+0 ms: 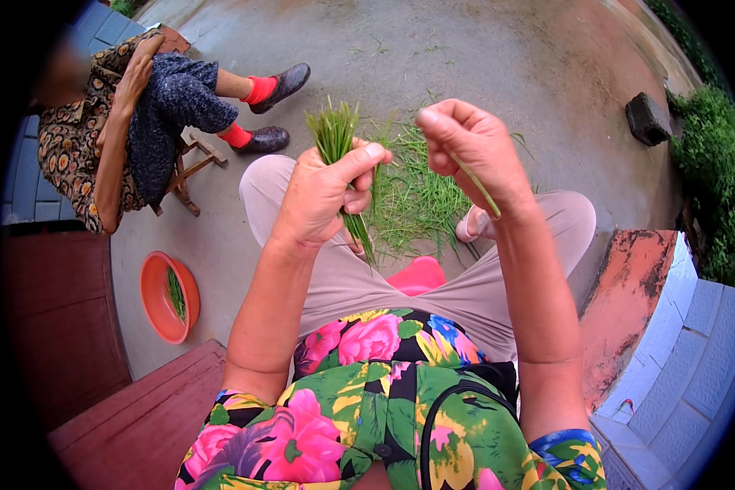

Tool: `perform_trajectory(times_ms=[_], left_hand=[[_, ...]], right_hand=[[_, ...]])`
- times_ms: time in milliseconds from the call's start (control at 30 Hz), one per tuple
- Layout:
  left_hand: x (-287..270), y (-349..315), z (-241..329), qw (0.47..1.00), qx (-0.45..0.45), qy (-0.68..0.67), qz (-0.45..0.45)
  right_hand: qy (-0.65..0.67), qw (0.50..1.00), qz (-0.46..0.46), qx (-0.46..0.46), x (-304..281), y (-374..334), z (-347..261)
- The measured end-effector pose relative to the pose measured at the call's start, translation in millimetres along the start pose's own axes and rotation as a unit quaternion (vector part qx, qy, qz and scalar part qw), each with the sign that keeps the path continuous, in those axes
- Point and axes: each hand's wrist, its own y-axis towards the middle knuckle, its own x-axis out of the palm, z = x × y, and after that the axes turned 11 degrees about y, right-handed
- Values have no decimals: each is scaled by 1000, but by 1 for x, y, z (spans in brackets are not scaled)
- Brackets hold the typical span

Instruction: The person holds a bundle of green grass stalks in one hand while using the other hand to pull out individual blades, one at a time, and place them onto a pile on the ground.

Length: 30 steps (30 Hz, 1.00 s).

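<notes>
A bunch of green chives is gripped upright in the left hand, fingers closed around its stems, above the lap. A single green stalk is pinched in the closed right hand. Loose green trimmings are scattered on the concrete ground below. An orange bowl is seen to the left, near a seated person.

Soft, even daylight, bright with only faint shadows; focus is sharp centrally, while fisheye bending and black vignetting mark the rim.
</notes>
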Motion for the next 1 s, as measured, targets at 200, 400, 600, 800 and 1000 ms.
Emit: perform_trajectory(times_ms=[200, 400, 600, 800, 1000], left_hand=[[2, 0, 0, 1000, 9, 22, 8], [-1, -1, -1, 1000, 15, 26, 4], [-4, 0, 0, 1000, 10, 20, 4], [-5, -2, 4, 1000, -21, -12, -17], [-9, -3, 4, 999, -27, -19, -16]], right_hand=[[-65, 997, -43, -4, 12, 1, 5], [-192, 977, -69, -69, 9, 4, 6], [-273, 953, -57, -116, 8, 5, 9], [-265, 953, -47, -138, 7, 5, 8], [-213, 969, -13, -124, 2, 8, 8]])
